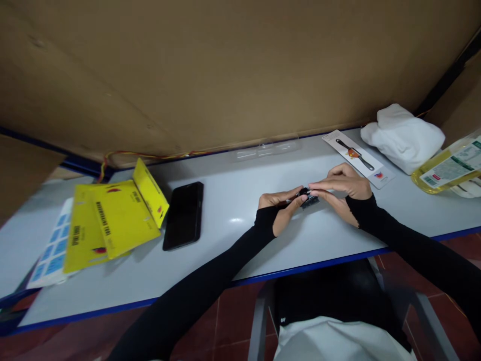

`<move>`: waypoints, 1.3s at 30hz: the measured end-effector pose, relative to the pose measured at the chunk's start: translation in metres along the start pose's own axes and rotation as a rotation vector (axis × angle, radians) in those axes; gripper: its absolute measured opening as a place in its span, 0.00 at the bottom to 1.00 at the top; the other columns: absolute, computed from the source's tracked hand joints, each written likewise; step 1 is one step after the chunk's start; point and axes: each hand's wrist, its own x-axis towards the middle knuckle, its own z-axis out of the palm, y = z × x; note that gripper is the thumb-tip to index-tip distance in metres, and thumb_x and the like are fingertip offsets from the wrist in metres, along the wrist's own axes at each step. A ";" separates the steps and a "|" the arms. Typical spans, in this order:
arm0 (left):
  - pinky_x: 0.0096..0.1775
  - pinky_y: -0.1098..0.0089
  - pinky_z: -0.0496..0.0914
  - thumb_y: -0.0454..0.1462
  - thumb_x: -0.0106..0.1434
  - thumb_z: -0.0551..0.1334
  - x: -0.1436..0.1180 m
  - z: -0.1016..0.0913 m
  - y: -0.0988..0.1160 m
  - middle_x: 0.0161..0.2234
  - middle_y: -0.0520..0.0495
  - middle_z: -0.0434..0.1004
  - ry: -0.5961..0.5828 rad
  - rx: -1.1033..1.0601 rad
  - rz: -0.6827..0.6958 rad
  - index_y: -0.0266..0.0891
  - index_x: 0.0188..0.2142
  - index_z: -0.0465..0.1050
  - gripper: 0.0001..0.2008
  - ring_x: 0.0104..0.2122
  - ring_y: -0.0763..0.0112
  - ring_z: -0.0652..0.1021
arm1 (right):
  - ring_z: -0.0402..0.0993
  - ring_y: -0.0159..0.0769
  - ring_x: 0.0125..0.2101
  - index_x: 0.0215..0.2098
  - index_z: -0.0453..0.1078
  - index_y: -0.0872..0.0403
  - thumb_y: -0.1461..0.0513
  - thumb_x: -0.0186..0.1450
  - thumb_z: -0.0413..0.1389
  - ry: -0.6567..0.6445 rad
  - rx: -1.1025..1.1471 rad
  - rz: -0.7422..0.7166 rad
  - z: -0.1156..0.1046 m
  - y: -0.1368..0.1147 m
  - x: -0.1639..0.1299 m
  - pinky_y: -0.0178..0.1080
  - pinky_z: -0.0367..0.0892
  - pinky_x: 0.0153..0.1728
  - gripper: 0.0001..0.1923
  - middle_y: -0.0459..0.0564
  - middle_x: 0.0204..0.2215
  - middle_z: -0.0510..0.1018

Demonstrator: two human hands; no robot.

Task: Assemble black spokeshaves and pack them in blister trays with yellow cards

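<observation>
Above the table, my left hand (280, 206) and my right hand (343, 189) meet over a small black object (303, 191). My left hand pinches it between thumb and fingers. From the other side, the fingertips of my right hand press together at its right end, on a small pale or shiny part. The fingers hide most of the object, so its kind cannot be made out. Behind my right hand lies a printed card (356, 155) picturing a black-handled tool. A clear plastic blister shell (265, 149) rests near the back edge.
Yellow printed cards (124, 215) lie on a blue-and-white sheet (52, 250) at the left, beside a black phone (183, 215). A white cloth bundle (404, 135) and a bottle of yellow liquid (447, 165) are at the right. A brown panel (225, 70) stands behind the table (221, 220).
</observation>
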 end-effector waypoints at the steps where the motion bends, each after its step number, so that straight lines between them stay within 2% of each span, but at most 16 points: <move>1: 0.31 0.69 0.76 0.46 0.58 0.74 0.000 0.000 0.001 0.39 0.41 0.88 0.009 0.002 0.002 0.41 0.45 0.86 0.18 0.31 0.64 0.84 | 0.75 0.32 0.33 0.44 0.84 0.47 0.60 0.67 0.66 0.008 -0.028 0.013 0.003 0.002 -0.001 0.36 0.74 0.36 0.07 0.47 0.33 0.78; 4: 0.31 0.68 0.76 0.46 0.61 0.71 0.000 -0.001 0.003 0.39 0.41 0.88 0.036 0.021 0.021 0.39 0.44 0.86 0.16 0.32 0.62 0.84 | 0.70 0.29 0.28 0.42 0.85 0.48 0.57 0.67 0.66 0.042 -0.082 0.002 0.011 0.007 -0.002 0.35 0.71 0.30 0.07 0.48 0.35 0.72; 7: 0.28 0.69 0.73 0.45 0.62 0.70 -0.001 0.000 0.004 0.37 0.41 0.88 0.029 0.060 0.066 0.39 0.44 0.87 0.15 0.28 0.65 0.82 | 0.67 0.32 0.29 0.35 0.84 0.49 0.58 0.68 0.65 0.041 -0.085 -0.067 0.010 0.007 0.000 0.36 0.69 0.30 0.06 0.48 0.32 0.72; 10: 0.23 0.71 0.68 0.44 0.62 0.70 -0.002 0.000 0.005 0.35 0.43 0.88 0.037 0.073 0.041 0.40 0.44 0.87 0.15 0.22 0.71 0.77 | 0.69 0.34 0.32 0.37 0.81 0.51 0.61 0.68 0.64 -0.026 -0.050 -0.016 0.001 0.000 0.004 0.37 0.70 0.33 0.03 0.47 0.29 0.75; 12: 0.23 0.71 0.69 0.44 0.61 0.71 0.000 -0.001 0.006 0.37 0.42 0.88 0.035 0.035 -0.024 0.40 0.44 0.87 0.15 0.22 0.71 0.77 | 0.71 0.33 0.30 0.38 0.78 0.52 0.61 0.69 0.64 -0.105 0.028 -0.041 -0.006 -0.003 0.006 0.37 0.70 0.32 0.02 0.46 0.30 0.78; 15: 0.34 0.69 0.77 0.42 0.59 0.73 0.005 -0.004 0.006 0.39 0.41 0.88 0.004 -0.092 -0.115 0.39 0.41 0.87 0.13 0.32 0.65 0.84 | 0.74 0.33 0.33 0.40 0.76 0.52 0.65 0.70 0.62 -0.235 0.116 -0.333 -0.009 0.000 0.003 0.37 0.73 0.35 0.01 0.48 0.34 0.83; 17: 0.39 0.68 0.78 0.41 0.57 0.74 0.009 -0.007 0.005 0.38 0.41 0.88 -0.034 -0.181 -0.170 0.39 0.40 0.87 0.12 0.36 0.63 0.85 | 0.76 0.35 0.38 0.43 0.76 0.53 0.67 0.70 0.61 -0.252 0.050 -0.509 -0.007 0.006 0.000 0.39 0.75 0.38 0.04 0.51 0.38 0.84; 20: 0.32 0.69 0.77 0.42 0.55 0.75 0.011 -0.009 0.005 0.31 0.42 0.87 -0.060 -0.262 -0.232 0.39 0.40 0.87 0.14 0.29 0.65 0.84 | 0.76 0.38 0.42 0.46 0.77 0.52 0.68 0.69 0.62 -0.197 -0.094 -0.629 -0.003 0.014 -0.004 0.40 0.76 0.38 0.09 0.52 0.41 0.85; 23: 0.30 0.68 0.77 0.43 0.55 0.76 0.010 -0.009 0.008 0.30 0.42 0.86 -0.081 -0.256 -0.217 0.39 0.40 0.87 0.15 0.29 0.63 0.84 | 0.77 0.38 0.42 0.46 0.78 0.52 0.69 0.68 0.62 -0.151 -0.140 -0.658 -0.003 0.017 -0.007 0.38 0.77 0.37 0.09 0.51 0.41 0.85; 28: 0.40 0.64 0.81 0.43 0.57 0.74 0.005 -0.010 0.014 0.39 0.40 0.87 -0.111 -0.177 -0.128 0.39 0.41 0.87 0.14 0.39 0.57 0.86 | 0.80 0.34 0.42 0.48 0.77 0.52 0.67 0.72 0.59 -0.220 -0.127 -0.626 -0.004 0.021 -0.011 0.34 0.76 0.38 0.09 0.50 0.42 0.84; 32: 0.36 0.64 0.81 0.43 0.58 0.74 0.003 -0.010 0.013 0.40 0.39 0.87 -0.086 -0.116 -0.126 0.40 0.42 0.87 0.14 0.38 0.56 0.86 | 0.81 0.36 0.46 0.48 0.77 0.53 0.68 0.72 0.58 -0.212 -0.162 -0.654 -0.004 0.023 -0.013 0.35 0.77 0.38 0.09 0.52 0.43 0.85; 39: 0.29 0.65 0.79 0.44 0.59 0.73 -0.001 -0.008 0.016 0.37 0.41 0.87 -0.044 -0.072 -0.102 0.40 0.39 0.88 0.12 0.36 0.56 0.86 | 0.82 0.38 0.45 0.47 0.77 0.57 0.69 0.71 0.59 -0.185 -0.104 -0.649 -0.007 0.017 -0.008 0.38 0.80 0.41 0.08 0.55 0.41 0.85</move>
